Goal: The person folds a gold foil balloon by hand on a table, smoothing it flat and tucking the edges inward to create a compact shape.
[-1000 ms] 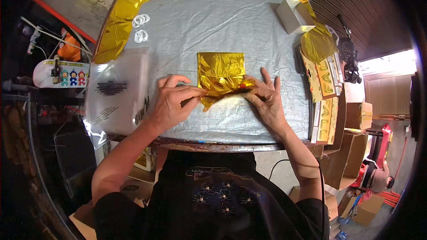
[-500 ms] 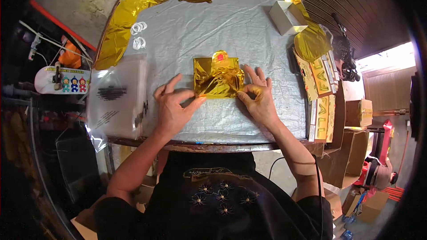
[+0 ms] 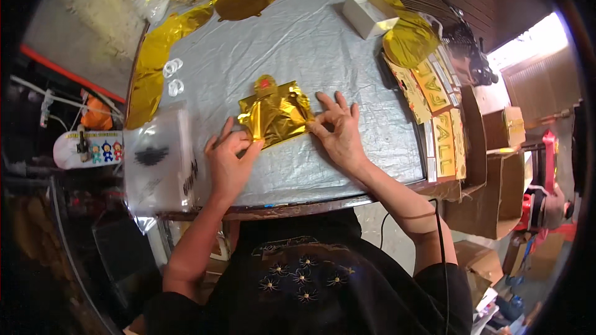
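A shiny folded gold foil balloon [image 3: 282, 115] lies on the silver-grey table cover in front of me, its surface crumpled and slightly bulging. A rounded tab with a red spot [image 3: 266, 84] sticks up from its far edge. My left hand [image 3: 231, 158] pinches the near left corner between thumb and fingers. At the right edge, my right hand [image 3: 340, 136] pinches the foil with thumb and index finger, its other fingers spread away over the table cover.
Flat gold foil pieces [image 3: 146, 74] line the table's left and far edges. White ribbon rings [image 3: 174, 77] lie near a stack of clear plastic bags [image 3: 158, 161]. On the right are an open white box [image 3: 369, 15], printed yellow packs [image 3: 446, 155] and cardboard boxes [image 3: 481, 205].
The view has turned, and the table edge slants more. The foil sits at an angle, and its top looks more creased and puffed. Both hands keep pinching it.
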Demonstrator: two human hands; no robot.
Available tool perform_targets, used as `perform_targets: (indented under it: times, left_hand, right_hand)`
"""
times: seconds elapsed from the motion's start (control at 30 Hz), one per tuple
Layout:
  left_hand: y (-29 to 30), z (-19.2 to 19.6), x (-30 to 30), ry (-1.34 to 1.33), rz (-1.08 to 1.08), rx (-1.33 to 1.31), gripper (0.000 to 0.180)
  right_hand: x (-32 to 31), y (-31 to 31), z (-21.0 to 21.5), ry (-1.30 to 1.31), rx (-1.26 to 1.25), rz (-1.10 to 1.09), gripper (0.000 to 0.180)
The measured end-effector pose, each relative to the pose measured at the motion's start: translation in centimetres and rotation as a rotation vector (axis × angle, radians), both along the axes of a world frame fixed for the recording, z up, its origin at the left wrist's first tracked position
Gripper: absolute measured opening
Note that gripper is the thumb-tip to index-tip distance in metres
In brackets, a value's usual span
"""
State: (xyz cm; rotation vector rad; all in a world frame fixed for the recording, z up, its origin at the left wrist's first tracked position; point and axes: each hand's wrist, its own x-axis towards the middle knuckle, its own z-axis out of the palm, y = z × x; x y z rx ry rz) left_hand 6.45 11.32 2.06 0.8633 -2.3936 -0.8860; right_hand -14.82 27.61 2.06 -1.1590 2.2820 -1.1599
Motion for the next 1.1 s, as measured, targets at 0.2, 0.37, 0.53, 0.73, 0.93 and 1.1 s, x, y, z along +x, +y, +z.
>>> perform_targets:
  times: [0.2, 0.37, 0.53, 0.73, 0.93, 1.1]
  left_hand:
    - [-0.7, -0.7, 0.7, -0.026, 0.027, 0.092, 0.020]
    - [-0.9, -0.5, 0.4, -0.041, 0.005, 0.078, 0.018]
    - [-0.7, -0.4, 0.4, 0.020, 0.016, 0.116, 0.017]
    - [-0.9, -0.8, 0.7, 0.026, -0.007, 0.097, 0.019]
    - [-1.3, -1.8, 0.7, 0.001, -0.027, 0.110, 0.024]
    - [-1.2, -0.8, 0.7, 0.030, -0.026, 0.112, 0.024]
  right_hand:
    - [0.7, -1.0, -0.4, 0.158, 0.032, 0.054, 0.017]
    - [0.7, -1.0, -0.6, 0.190, 0.000, 0.074, 0.017]
    - [0.8, -1.0, -0.7, 0.168, 0.000, 0.101, 0.018]
    - [1.5, -1.4, -0.7, 0.187, 0.016, 0.052, 0.018]
    - [1.3, -1.5, -1.4, 0.118, -0.060, -0.015, 0.020]
    - [1.0, -2.0, -0.6, 0.116, -0.021, 0.030, 0.022]
